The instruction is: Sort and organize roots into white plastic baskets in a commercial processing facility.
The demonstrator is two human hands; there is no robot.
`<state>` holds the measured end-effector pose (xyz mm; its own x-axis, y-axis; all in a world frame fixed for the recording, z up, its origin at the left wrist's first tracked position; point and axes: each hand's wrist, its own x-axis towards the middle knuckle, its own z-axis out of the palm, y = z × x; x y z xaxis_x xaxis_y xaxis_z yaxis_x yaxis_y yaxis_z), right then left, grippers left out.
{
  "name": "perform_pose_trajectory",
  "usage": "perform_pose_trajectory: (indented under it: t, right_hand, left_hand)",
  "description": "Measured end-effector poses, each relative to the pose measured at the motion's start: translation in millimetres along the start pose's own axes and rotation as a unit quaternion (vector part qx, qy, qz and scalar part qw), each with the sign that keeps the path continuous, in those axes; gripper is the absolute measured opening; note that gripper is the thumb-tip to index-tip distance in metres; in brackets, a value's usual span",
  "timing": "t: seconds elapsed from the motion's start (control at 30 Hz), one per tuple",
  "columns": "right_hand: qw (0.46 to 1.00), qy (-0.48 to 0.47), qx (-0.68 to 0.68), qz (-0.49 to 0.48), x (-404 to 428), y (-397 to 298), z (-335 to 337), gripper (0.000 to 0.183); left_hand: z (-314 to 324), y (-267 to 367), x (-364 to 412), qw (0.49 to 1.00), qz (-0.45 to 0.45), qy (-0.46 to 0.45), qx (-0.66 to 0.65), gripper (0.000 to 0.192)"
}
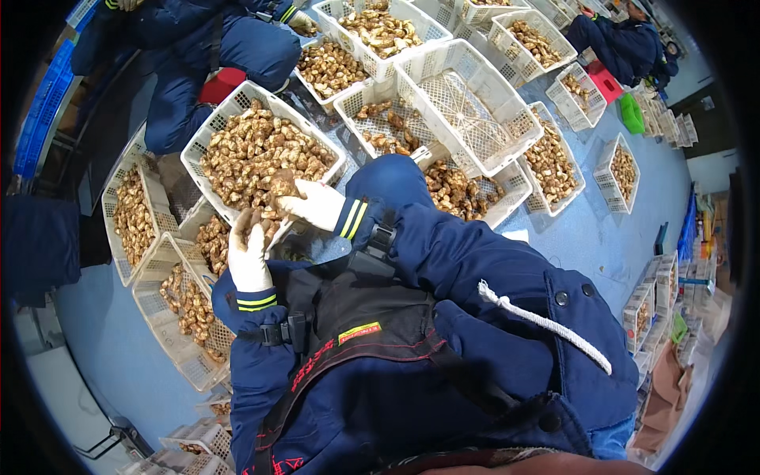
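Note:
Both my hands wear white gloves with brown-stained fingers. They meet at the near edge of a white plastic crate (214, 199) heaped with knobbly brown mushrooms or tubers (261, 148); the kind cannot be told for certain. My right hand (309, 202) grips a brown clump (284, 184) over the heap. Just left of it and nearer my body, my left hand (249, 249) has its fingers curled up around another brown piece (268, 227), partly hidden between the hands. Smaller crates with similar pieces stand at the left, one holding a loose pile (190, 309).
An upper crate (469, 107) with a bare mesh bottom rests across filled crates ahead right. More filled crates (549, 160) stand on the blue floor (617, 243). A co-worker's bent leg (255, 50) is beyond the heaped crate; another person (617, 44) sits far right.

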<state>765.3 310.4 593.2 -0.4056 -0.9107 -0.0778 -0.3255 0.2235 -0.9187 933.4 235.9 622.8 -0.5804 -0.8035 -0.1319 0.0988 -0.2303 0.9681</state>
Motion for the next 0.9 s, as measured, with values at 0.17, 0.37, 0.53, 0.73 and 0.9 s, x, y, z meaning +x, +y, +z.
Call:
perform_pose_trajectory:
  t: [0.17, 0.37, 0.53, 0.73, 0.9]
  right_hand:
    - [0.988, -0.136, -0.023, -0.076, -17, -18, 4, 0.038]
    - [0.966, -0.105, -0.008, -0.236, -16, 9, 35, 0.039]
    - [0.96, -0.126, -0.074, -0.238, -15, 13, 38, 0.026]
    - [0.966, -0.066, -0.08, -0.236, -13, 17, 40, 0.035]
    - [0.981, -0.085, -0.019, -0.173, -20, 0, 32, 0.033]
  left_hand:
    - [3, 0, -1, 0.982, 0.063, -0.029, 0.173, 0.051]
    - [-1, -4, -5, 0.997, 0.027, -0.056, 0.054, 0.05]
    - [-10, -9, 0, 0.999, 0.006, -0.03, 0.011, 0.049]
    - [-10, -11, -1, 0.999, 0.013, -0.028, 0.03, 0.047]
    - [-4, -5, -2, 1.0, -0.003, -0.031, 0.002, 0.045]
